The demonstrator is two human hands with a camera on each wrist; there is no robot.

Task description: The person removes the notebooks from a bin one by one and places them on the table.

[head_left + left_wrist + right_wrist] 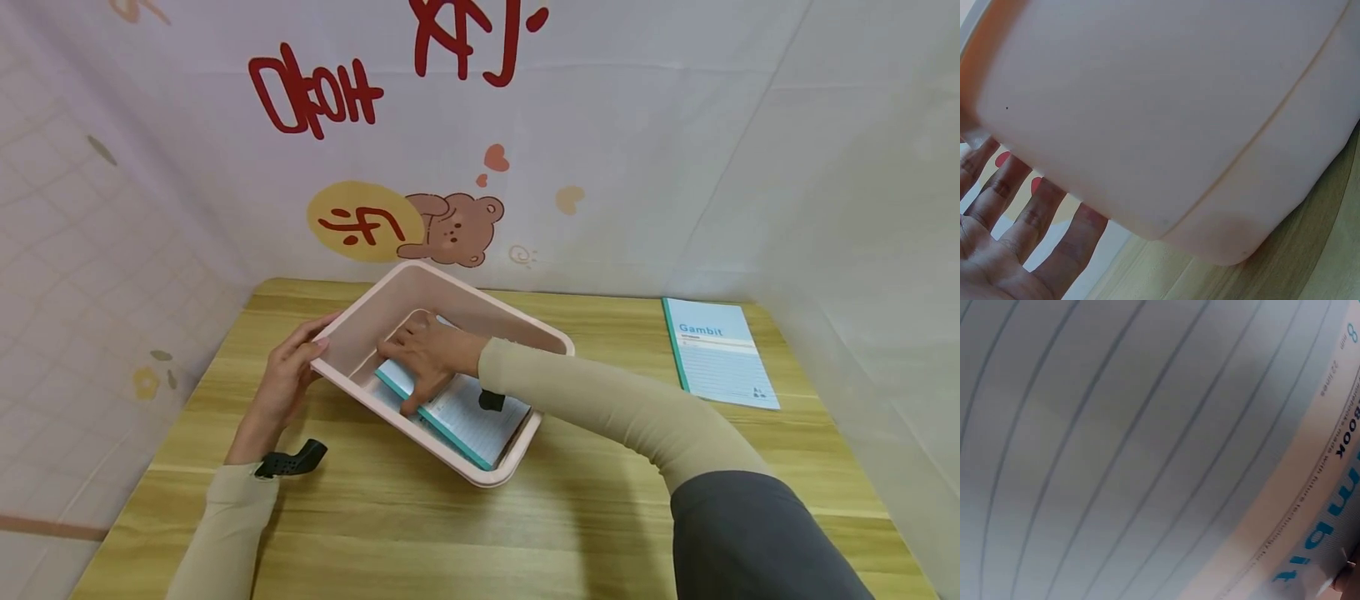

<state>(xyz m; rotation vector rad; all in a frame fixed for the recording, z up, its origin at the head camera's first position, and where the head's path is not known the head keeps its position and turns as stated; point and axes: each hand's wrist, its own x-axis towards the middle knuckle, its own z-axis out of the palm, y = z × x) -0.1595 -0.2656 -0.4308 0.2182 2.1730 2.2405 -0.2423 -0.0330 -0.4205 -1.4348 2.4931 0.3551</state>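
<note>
In the head view, a pale pink plastic bin (551, 332) sits tilted on the table. My left hand (288, 367) holds its left corner, thumb over the rim and fingers along the outside. From the left wrist, these fingers (1041, 206) lie against the bin's outer wall (1147, 112). Inside the bin lies a light blue lined notebook (480, 421) with a teal spine. My right hand (427, 354) reaches in and rests on the notebook's upper part, fingers spread and thumb across the spine. The right wrist view shows the notebook cover (1129, 425) close up, a fingertip at its top edge.
A second notebook (723, 367), marked Gambit, lies at the back right of the wooden table (360, 533). A white curtain (637, 125) with red characters and a bear print hangs behind, and more sheeting closes off both sides.
</note>
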